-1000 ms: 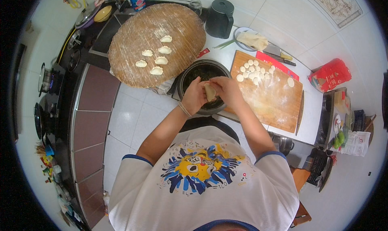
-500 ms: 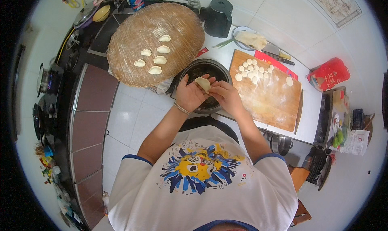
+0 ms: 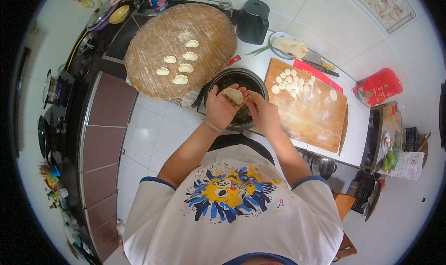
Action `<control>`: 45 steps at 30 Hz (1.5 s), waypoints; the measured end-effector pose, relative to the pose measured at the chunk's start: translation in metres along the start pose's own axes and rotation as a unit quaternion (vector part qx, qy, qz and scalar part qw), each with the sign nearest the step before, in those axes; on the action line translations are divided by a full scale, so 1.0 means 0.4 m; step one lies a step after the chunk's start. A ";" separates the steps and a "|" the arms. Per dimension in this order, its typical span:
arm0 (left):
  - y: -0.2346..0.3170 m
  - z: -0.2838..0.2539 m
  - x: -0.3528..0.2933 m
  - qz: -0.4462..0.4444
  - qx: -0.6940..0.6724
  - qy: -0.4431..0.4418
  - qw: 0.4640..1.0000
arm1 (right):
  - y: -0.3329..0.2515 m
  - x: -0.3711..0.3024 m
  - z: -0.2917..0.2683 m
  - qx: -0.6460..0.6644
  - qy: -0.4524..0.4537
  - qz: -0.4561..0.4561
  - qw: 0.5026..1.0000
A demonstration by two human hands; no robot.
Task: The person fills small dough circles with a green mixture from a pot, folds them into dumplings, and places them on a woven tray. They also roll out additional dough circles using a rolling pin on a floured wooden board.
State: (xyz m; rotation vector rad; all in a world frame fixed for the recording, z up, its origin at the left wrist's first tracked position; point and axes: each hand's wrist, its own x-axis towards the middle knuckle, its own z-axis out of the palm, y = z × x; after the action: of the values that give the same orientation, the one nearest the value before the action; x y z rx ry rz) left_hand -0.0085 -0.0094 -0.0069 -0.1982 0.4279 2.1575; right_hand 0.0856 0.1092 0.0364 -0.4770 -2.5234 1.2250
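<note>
A folded half-moon dumpling point(image 3: 233, 96) lies across the fingers of my left hand point(image 3: 220, 108), which is palm up and curled about it. My right hand point(image 3: 264, 113) has its thumb and fingertips pinched together at the dumpling's right edge. Both hands are above a dark round pot point(image 3: 254, 80), whose contents they largely hide. Left of the pot, several finished dumplings point(image 3: 190, 56) rest on a large round woven tray point(image 3: 153, 47). On the right, small dough pieces point(image 3: 289, 79) and a flattened wrapper point(image 3: 333, 95) sit on a floured wooden board point(image 3: 309, 126).
Behind the board are a plate point(image 3: 277, 35) with a pale cloth-like item, a knife point(image 3: 320, 61) and a red bag point(image 3: 378, 86). A black kettle point(image 3: 253, 21) stands behind the pot. A rolling pin-like dark stick point(image 3: 344, 129) lies along the board's right edge.
My right fingertips have moved up along the dumpling's edge, and more of its face shows. My left hand still holds it; the view has shifted slightly.
</note>
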 end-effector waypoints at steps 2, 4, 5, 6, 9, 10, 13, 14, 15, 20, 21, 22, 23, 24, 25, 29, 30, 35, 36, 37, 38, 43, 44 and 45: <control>0.014 -0.004 -0.003 -0.013 0.002 -0.012 1.000 | 0.013 0.010 -0.020 -0.012 -0.001 -0.079 0.997; 0.018 -0.002 -0.009 -0.033 0.001 -0.022 0.999 | 0.025 0.024 -0.033 -0.013 -0.009 -0.153 0.988; 0.019 0.003 -0.015 -0.045 -0.002 -0.025 0.999 | 0.032 0.033 -0.037 -0.010 -0.018 -0.188 0.982; 0.021 0.009 -0.019 -0.057 -0.005 -0.030 0.998 | 0.036 0.038 -0.037 -0.006 -0.027 -0.224 0.974; 0.015 0.021 -0.024 -0.060 0.002 -0.022 0.998 | 0.047 0.037 -0.023 0.010 -0.042 -0.223 0.974; 0.013 0.022 -0.025 -0.060 0.005 -0.017 0.998 | 0.050 0.038 -0.020 0.013 -0.041 -0.222 0.974; 0.002 0.022 -0.027 -0.057 0.010 -0.013 0.998 | 0.050 0.035 -0.015 0.015 -0.038 -0.185 0.982; -0.006 0.017 -0.027 -0.055 0.010 -0.020 0.998 | 0.044 0.028 -0.011 0.011 -0.036 -0.151 0.988; -0.012 0.014 -0.027 -0.052 0.009 -0.027 0.998 | 0.039 0.023 -0.008 0.006 -0.033 -0.117 0.993; -0.017 0.008 -0.019 -0.023 0.044 -0.013 0.999 | 0.005 0.012 -0.017 -0.024 -0.033 -0.061 0.997; -0.012 0.007 -0.016 -0.023 0.043 -0.023 0.999 | -0.006 0.012 -0.026 -0.034 -0.037 -0.062 0.997; -0.008 0.008 -0.017 -0.023 0.047 -0.021 0.998 | -0.008 0.013 -0.033 -0.026 -0.036 -0.075 0.996; -0.003 0.012 -0.019 -0.024 0.051 -0.020 0.998 | -0.008 0.016 -0.042 -0.018 -0.035 -0.088 0.995; 0.000 0.018 -0.023 -0.026 0.055 -0.019 0.998 | -0.006 0.018 -0.049 -0.011 -0.035 -0.100 0.994; 0.003 0.022 -0.026 -0.033 0.064 -0.022 0.997 | 0.002 0.023 -0.054 -0.012 -0.039 -0.131 0.990; 0.002 0.021 -0.023 -0.058 0.070 -0.035 0.995 | 0.028 0.041 -0.054 0.005 -0.047 -0.214 0.976; 0.000 0.016 -0.021 -0.063 0.065 -0.038 0.995 | 0.031 0.043 -0.052 0.014 -0.048 -0.225 0.973; -0.020 0.012 -0.025 -0.043 0.108 -0.030 0.993 | 0.038 0.038 -0.041 0.004 -0.065 -0.146 0.987; -0.029 0.013 -0.024 -0.033 0.117 -0.024 0.992 | 0.037 0.034 -0.037 -0.005 -0.067 -0.115 0.991; -0.033 0.015 -0.023 -0.023 0.135 -0.017 0.990 | 0.037 0.030 -0.030 -0.010 -0.058 -0.089 0.994; -0.037 0.016 -0.022 -0.013 0.153 -0.010 0.988 | 0.035 0.026 -0.021 -0.014 -0.049 -0.064 0.997; -0.018 0.005 -0.015 -0.007 0.192 -0.013 0.981 | -0.001 0.021 -0.048 -0.034 -0.044 -0.095 0.994; -0.010 0.009 -0.016 -0.015 0.192 -0.017 0.981 | -0.006 0.026 -0.059 -0.025 -0.044 -0.110 0.993; -0.005 0.012 -0.018 -0.024 0.192 -0.020 0.981 | -0.006 0.029 -0.068 -0.016 -0.044 -0.124 0.991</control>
State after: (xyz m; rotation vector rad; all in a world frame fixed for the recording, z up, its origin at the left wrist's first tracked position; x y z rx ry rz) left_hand -0.0026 -0.0121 -0.0008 0.0515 0.7965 1.9842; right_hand 0.0857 0.1316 0.0559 -0.1109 -2.5848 1.1346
